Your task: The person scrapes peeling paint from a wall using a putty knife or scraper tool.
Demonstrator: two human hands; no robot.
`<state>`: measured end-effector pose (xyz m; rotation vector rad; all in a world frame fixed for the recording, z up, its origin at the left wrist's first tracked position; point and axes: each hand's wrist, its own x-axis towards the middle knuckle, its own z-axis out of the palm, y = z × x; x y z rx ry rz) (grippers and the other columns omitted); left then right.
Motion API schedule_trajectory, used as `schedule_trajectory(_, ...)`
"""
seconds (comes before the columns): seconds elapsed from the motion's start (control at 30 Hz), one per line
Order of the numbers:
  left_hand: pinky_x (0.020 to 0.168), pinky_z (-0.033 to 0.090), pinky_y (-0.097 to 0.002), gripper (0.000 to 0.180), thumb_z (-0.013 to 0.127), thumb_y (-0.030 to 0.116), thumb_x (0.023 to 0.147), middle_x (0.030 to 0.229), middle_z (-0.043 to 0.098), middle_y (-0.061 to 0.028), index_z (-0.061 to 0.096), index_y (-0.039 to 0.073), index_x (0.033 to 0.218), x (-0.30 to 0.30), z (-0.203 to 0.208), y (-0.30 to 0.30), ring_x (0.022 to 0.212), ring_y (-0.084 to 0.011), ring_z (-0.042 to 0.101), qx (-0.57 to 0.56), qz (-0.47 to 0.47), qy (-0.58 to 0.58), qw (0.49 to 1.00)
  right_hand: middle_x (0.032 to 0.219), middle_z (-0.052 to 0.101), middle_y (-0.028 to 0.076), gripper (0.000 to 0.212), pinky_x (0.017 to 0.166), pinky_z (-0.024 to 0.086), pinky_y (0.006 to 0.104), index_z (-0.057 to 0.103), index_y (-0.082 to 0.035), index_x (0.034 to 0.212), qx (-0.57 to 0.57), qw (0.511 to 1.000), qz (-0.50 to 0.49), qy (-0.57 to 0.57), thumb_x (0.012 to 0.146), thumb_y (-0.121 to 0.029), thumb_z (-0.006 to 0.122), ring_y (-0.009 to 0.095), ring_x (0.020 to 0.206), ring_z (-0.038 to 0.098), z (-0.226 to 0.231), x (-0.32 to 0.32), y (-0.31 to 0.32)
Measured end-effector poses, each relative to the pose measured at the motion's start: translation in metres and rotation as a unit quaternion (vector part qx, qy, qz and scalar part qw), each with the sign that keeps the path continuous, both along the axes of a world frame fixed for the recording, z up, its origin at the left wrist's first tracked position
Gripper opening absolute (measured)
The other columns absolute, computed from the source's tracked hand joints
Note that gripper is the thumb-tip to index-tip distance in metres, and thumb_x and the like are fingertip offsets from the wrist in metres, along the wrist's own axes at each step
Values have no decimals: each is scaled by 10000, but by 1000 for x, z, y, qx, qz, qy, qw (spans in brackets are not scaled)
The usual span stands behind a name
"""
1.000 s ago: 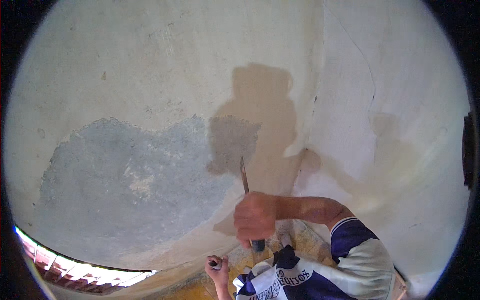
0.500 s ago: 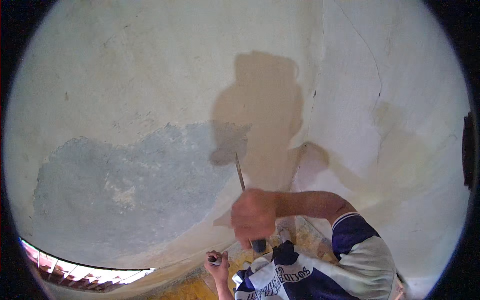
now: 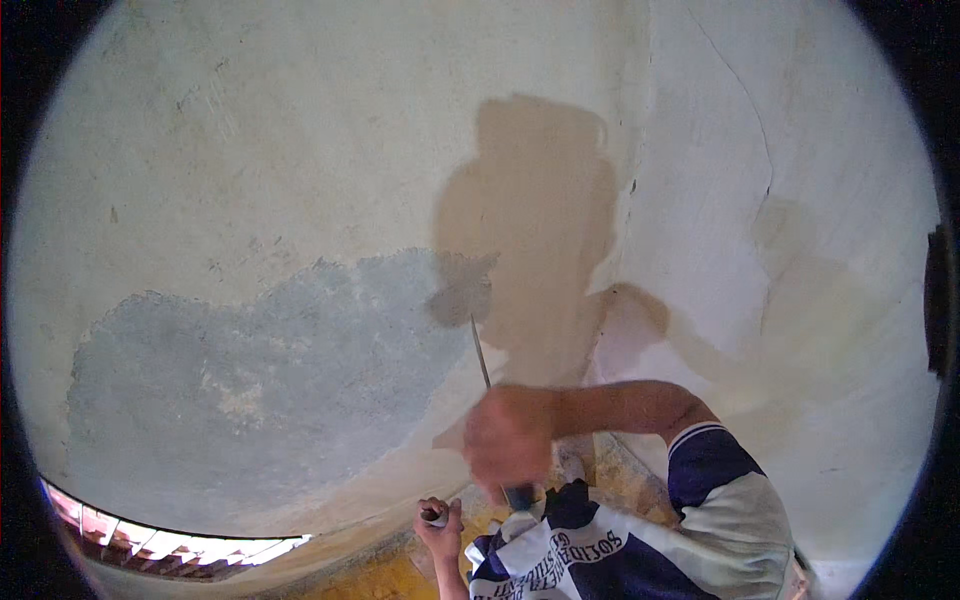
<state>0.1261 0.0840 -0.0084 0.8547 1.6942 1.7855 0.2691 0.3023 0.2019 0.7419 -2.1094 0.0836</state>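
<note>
My right hand (image 3: 508, 440), a little blurred, is closed around a scraper-like tool (image 3: 479, 350). Its thin blade shows edge-on, the tip at the right end of a rough grey patch (image 3: 310, 350) on the cream wall (image 3: 300, 120). A dark handle end sticks out below the fist. Lower and to the left, my left hand (image 3: 438, 530) is wrapped round a short cylindrical object (image 3: 434, 517) with a dark round end; what kind it is I cannot make out.
A second, paler wall (image 3: 840, 150) with a thin crack meets the first at a corner on the right. Yellowish floor (image 3: 375, 575) shows below. At the lower left is a bright barred opening (image 3: 170, 545). A dark object (image 3: 937, 300) sits at the right rim. My shadow falls across the corner.
The view has shifted slightly against the wall. The right hand and its tool tip sit a touch lower in the picture. Both hands keep their hold.
</note>
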Motion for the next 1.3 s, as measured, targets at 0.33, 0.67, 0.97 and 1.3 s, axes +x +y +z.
schedule_trajectory(0.33,416,379,-223,365,673,-95,718,669,435,-16,364,97,751,1,9,4,540,-69,429,1,-4,-14,1000,560,509,22,269,412,416,372,484,-140,573,-8,999,8,-40,573,-360,640,238,464,534,1,7,-5)
schedule_trajectory(0.67,413,358,-220,354,661,-92,726,665,430,-22,359,91,743,1,-3,3,524,-72,412,-7,8,19,1000,583,420,-34,211,392,350,281,454,-135,632,1,998,-11,-61,617,-255,626,136,470,474,20,-8,22)
schedule_trajectory(0.97,464,370,-212,362,665,-104,714,667,428,-21,360,88,740,-1,1,0,559,-71,411,-12,-2,22,1000,542,503,24,245,415,434,366,492,-130,584,-11,991,-103,-83,558,-331,629,225,465,549,18,-10,21)
schedule_trajectory(1.3,485,368,-209,355,651,-117,722,672,432,-12,363,91,737,6,21,2,556,-69,404,-54,13,37,998,566,426,-37,225,374,348,285,497,-110,669,9,998,-49,-28,628,-277,642,128,444,472,18,-14,5)
